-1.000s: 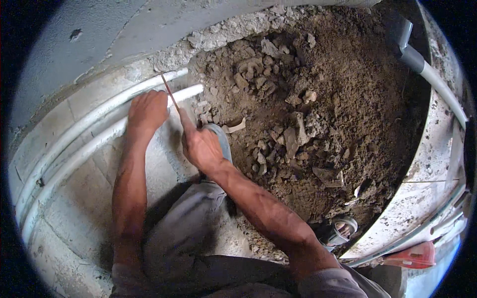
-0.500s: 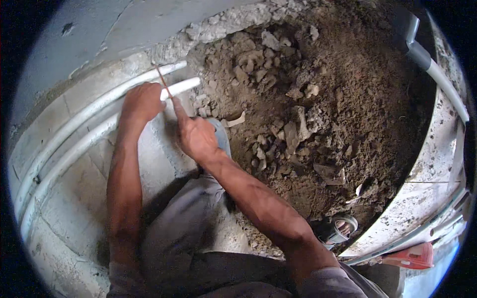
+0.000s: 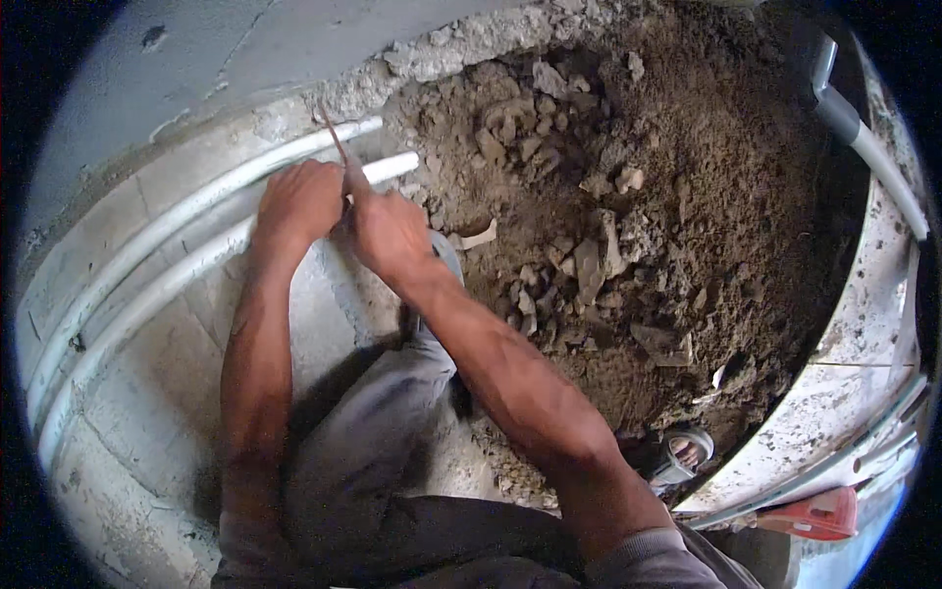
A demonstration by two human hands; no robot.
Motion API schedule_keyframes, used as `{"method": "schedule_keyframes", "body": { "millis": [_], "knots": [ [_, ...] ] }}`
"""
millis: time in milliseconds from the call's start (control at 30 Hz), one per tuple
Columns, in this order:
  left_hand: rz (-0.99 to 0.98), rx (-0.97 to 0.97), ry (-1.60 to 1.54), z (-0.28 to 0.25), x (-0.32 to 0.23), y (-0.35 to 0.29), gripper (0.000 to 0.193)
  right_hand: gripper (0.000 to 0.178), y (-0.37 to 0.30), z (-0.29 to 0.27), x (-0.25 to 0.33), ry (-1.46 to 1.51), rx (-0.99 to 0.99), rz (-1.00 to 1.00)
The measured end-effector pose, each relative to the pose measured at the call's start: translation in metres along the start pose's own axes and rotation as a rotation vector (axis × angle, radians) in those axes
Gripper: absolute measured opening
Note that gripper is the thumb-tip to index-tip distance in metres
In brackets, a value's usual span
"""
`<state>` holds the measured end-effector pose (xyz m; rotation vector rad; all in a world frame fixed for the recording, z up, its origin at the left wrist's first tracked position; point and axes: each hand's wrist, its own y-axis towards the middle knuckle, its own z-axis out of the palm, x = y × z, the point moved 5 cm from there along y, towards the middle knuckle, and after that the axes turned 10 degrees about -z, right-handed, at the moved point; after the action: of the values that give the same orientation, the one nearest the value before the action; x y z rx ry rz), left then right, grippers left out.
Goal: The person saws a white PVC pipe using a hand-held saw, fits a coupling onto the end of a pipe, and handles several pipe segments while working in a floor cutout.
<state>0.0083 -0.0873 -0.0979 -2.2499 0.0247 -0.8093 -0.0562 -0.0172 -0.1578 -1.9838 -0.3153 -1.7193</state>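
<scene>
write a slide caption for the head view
Left hand on a white pipe, right hand holding a thin brown blade across it.

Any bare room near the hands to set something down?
Yes: floor between the left forearm and lower white pipe; a smaller patch between the forearms, above the trouser leg. Crowded: around the left hand, right hand, thin blade and pipe ends; the dirt holds rubble.

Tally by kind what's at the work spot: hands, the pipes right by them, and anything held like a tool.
Bare hands (left hand, right hand): 2
Long round white pipes (far pipe, near pipe): 2
Thin brown blade-like strip: 1
Total: 5
</scene>
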Motion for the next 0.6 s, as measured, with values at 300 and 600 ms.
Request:
{"method": "schedule_keyframes", "body": {
  "millis": [300,600],
  "knots": [
    [-0.015,0.011,-0.015,0.006,0.010,0.007,0.019,0.063,0.008,0.001,0.002,-0.046,-0.047,-0.031],
    [0.025,0.024,-0.048,0.010,0.007,0.001,0.020,0.065,0.009,-0.002,0.007,-0.049,-0.044,-0.045]
  ]
}}
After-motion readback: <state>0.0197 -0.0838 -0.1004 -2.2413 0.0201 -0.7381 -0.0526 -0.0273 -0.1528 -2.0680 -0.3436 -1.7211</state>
